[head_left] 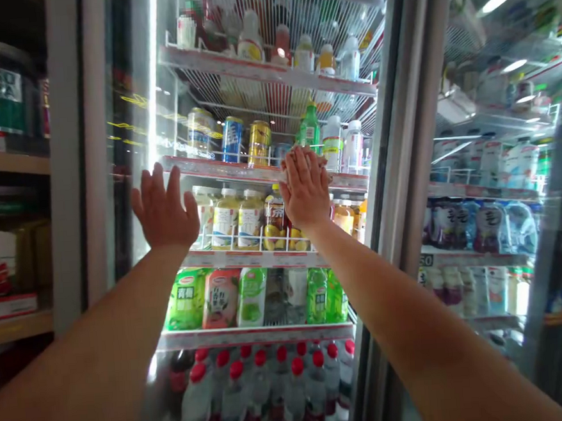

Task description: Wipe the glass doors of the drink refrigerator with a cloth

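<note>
The right hand [305, 188] is hiding part of the drinks behind the glass cooler door [131, 73], and the picture's bottom edge is cutting off the red-capped water bottles [262, 391]. The labels on the top-shelf bottles [250, 39] are blurring too much to read, while the left edge is cropping a jar [3, 95] on the neighbouring shelf [8, 162].

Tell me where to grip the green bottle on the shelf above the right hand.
Grip the green bottle around its upper body, below the neck, coming from the front. It stands upright, the low wire rail crosses in front of its base, and the white bottle crowds one side. The open right hand is just below it.
</note>
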Available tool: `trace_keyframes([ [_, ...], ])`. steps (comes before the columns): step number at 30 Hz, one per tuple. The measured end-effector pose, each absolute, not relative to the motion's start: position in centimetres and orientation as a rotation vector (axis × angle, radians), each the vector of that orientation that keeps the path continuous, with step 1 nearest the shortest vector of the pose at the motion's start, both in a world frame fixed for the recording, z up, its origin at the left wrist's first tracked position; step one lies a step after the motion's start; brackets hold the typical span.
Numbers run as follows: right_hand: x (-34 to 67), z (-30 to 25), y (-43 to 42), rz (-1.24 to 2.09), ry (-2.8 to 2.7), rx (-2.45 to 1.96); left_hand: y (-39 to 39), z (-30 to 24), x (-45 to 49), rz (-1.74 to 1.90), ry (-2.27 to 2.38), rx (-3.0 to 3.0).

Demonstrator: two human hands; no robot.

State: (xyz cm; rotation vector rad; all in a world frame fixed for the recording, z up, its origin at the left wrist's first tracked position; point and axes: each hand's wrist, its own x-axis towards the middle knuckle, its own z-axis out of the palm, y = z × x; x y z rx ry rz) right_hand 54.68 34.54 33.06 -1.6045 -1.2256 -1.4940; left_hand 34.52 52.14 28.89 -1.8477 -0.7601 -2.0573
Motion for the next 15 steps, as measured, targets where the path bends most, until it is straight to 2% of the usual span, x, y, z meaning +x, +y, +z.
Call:
trace_keyframes([
  [9,52.6,29.6,35.6,-1.500,-1.377,-1.754,52.5,28.8,34.6,-2.067,-0.715,-1.834],
  [15,51.1,25.8,36.3,-1.534,-1.669,-1.714,52.8,28.8,34.6,-2.020,-0.757,-1.816],
])
